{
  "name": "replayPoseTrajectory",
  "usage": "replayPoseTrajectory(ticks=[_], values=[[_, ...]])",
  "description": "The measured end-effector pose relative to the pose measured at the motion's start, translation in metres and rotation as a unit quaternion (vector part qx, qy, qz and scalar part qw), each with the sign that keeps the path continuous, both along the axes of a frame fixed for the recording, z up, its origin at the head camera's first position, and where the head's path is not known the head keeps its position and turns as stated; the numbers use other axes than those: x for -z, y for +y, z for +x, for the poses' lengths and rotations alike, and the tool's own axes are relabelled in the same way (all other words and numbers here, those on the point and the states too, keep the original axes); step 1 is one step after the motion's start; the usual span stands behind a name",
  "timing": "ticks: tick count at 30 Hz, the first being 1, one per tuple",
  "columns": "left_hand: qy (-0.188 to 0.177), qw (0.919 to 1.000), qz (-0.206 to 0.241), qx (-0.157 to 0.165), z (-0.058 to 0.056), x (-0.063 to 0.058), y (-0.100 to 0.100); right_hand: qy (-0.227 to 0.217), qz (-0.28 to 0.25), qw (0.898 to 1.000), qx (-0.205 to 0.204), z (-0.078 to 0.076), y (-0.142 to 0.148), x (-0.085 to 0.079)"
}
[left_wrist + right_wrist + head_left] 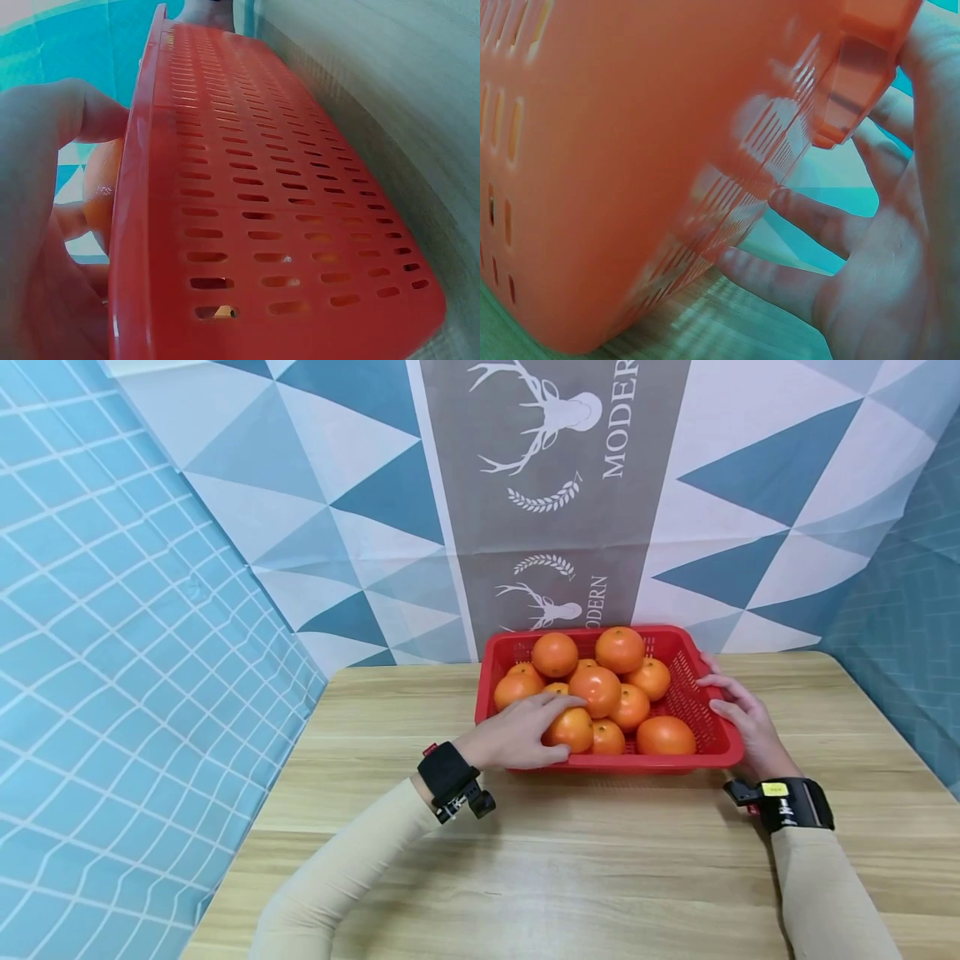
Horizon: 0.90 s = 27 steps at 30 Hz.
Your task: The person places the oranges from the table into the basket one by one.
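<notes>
A red plastic basket (pixel 615 762) with slotted walls holds several oranges (pixel 666 736), heaped up in the middle. My left hand (pixel 517 731) reaches over the front left rim, its fingers and thumb around an orange (pixel 572 729) near the front wall. In the left wrist view, part of that orange (pixel 102 187) shows between the thumb and fingers, behind the rim. At the basket's right end, my right hand (pixel 750 727) grips the rim, thumb on top. The right wrist view has two fingertips (pixel 739 262) against the outer slotted wall.
The basket stands on a wooden table (pixel 570 868), close to its back edge. Right behind rises a patterned cloth backdrop (pixel 360 527). Blue tiled-pattern sheets hang along the left side (pixel 150 677) and the right side (pixel 900 610).
</notes>
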<state>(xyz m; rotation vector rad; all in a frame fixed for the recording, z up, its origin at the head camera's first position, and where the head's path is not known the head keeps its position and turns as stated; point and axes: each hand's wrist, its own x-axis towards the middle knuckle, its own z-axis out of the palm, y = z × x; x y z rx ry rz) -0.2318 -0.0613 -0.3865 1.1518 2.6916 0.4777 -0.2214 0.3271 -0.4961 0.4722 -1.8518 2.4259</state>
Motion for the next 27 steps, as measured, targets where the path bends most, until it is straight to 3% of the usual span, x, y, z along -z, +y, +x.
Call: replayPoseTrajectory(ticks=[6, 11, 15, 23, 27], values=[[0.017, 0.9998, 0.012, -0.007, -0.003, -0.012, -0.002, -0.017, 0.013, 1.0, 0.006, 0.0, 0.0, -0.001], [0.061, 0.9959, 0.067, -0.006, -0.006, -0.031, -0.009, -0.018, 0.013, 1.0, 0.006, 0.0, 0.001, -0.001], [0.103, 0.9883, 0.112, -0.012, -0.006, -0.039, -0.015, -0.007, 0.006, 1.0, 0.0, 0.0, 0.001, -0.002], [0.148, 0.9714, 0.174, -0.064, -0.005, -0.039, -0.038, -0.042, 0.064, 0.997, -0.01, 0.001, 0.011, -0.011], [0.164, 0.9655, 0.185, -0.081, -0.006, -0.034, -0.052, -0.033, 0.142, 0.989, 0.003, 0.002, 0.016, -0.022]])
